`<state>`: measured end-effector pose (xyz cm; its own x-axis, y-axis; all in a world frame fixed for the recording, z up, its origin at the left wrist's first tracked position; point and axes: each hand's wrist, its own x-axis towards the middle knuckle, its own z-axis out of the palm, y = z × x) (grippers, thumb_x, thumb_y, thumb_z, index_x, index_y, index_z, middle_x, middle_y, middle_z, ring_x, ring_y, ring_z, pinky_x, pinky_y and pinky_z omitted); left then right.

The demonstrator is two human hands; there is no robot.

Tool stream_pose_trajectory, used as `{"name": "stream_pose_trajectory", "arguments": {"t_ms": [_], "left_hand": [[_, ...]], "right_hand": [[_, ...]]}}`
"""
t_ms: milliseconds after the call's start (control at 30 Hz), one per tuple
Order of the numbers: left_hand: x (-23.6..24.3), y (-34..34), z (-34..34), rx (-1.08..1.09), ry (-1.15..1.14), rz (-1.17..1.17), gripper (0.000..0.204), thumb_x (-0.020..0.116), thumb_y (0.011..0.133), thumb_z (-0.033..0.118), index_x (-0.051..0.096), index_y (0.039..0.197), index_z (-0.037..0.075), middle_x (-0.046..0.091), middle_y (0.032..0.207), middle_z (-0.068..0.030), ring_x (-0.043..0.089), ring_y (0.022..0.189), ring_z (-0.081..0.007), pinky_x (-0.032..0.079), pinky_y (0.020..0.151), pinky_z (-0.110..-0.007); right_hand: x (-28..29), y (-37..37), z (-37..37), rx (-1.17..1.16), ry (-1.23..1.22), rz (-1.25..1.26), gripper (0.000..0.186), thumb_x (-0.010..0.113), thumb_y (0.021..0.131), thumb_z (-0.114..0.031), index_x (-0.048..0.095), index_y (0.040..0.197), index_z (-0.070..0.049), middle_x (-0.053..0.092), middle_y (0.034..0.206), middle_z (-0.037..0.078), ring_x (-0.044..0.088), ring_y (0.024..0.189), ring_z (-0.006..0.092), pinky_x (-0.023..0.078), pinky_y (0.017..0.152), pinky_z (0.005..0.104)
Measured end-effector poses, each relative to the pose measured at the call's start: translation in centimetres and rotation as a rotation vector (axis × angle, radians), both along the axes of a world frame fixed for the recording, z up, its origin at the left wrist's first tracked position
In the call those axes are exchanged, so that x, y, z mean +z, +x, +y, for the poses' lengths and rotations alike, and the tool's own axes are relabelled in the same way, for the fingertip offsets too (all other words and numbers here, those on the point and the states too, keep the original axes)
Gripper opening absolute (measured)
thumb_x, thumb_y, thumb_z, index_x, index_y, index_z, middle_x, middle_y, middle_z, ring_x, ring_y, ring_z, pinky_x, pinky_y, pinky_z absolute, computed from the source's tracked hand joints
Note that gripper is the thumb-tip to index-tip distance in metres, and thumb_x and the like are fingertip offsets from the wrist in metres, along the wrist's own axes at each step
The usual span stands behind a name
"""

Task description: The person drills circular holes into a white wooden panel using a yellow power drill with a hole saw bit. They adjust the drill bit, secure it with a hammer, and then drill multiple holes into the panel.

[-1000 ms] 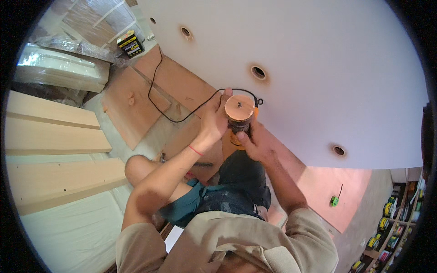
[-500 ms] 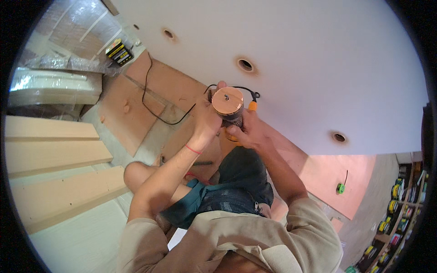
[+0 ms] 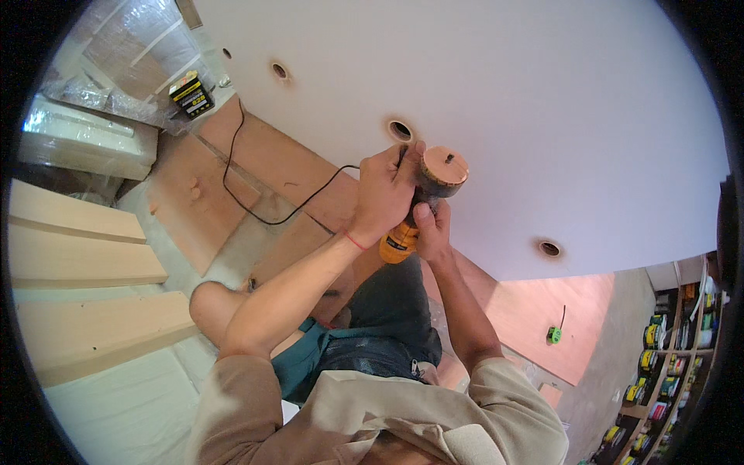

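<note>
A yellow-orange corded power drill [image 3: 397, 245] points up toward me, its rear end low. A round hole saw [image 3: 439, 187] is fitted to its front, with a light wooden disc [image 3: 446, 165] filling the mouth and the bit tip poking through. My left hand [image 3: 385, 194] is closed round the drill on its left side, fingertips by the saw's rim; the hand hides what seems to be the handle. My right hand [image 3: 435, 231] wraps the drill just below the saw, thumb up. Beyond the hands, a large white panel [image 3: 527, 116] has several round holes with brown-dusted edges.
A black cord [image 3: 271, 223] loops left over brown boards [image 3: 209, 209]. Pale planks [image 3: 85, 256] lie at left, beside wrapped packages [image 3: 85, 147] and a black-yellow box [image 3: 191, 94]. To the right are a green tool [image 3: 554, 334] on a board and shelves [image 3: 659, 372] of goods.
The drill has moved right in view and tilted, showing more of its yellow-orange body. My left hand has shifted from beside the saw's rim to lower on the drill's left side.
</note>
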<state>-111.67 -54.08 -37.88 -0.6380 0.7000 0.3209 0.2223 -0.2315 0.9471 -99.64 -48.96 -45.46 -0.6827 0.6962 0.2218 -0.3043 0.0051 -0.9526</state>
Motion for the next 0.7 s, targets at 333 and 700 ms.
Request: {"name": "stream_pose_trajectory", "arguments": {"t_ms": [333,700], "left_hand": [[1.5,1.9,0.2,-0.079,0.036,0.112,0.046,0.05,0.11,0.038,0.06,0.081,0.004,0.057,0.063,-0.007,0.05,0.055,-0.0131,0.041,0.052,-0.032],[0.3,-5.5,-9.3,-0.699,-0.88,-0.749,0.082,0.029,0.099,0.08,0.06,0.126,0.009,0.067,0.092,-0.006,0.063,0.074,-0.0155,0.047,0.063,-0.028]], "right_hand": [[-0.6,1.6,1.4,0.043,0.045,0.07,0.058,0.066,0.097,-0.05,0.059,0.122,0.002,0.067,0.107,0.005,0.061,0.097,0.0137,0.052,0.085,0.0331],[-1.7,4.1,0.4,0.088,0.668,-0.05,0.068,0.076,0.08,-0.05,0.061,0.122,0.002,0.069,0.09,0.018,0.069,0.086,0.0379,0.054,0.08,0.0449]]}}
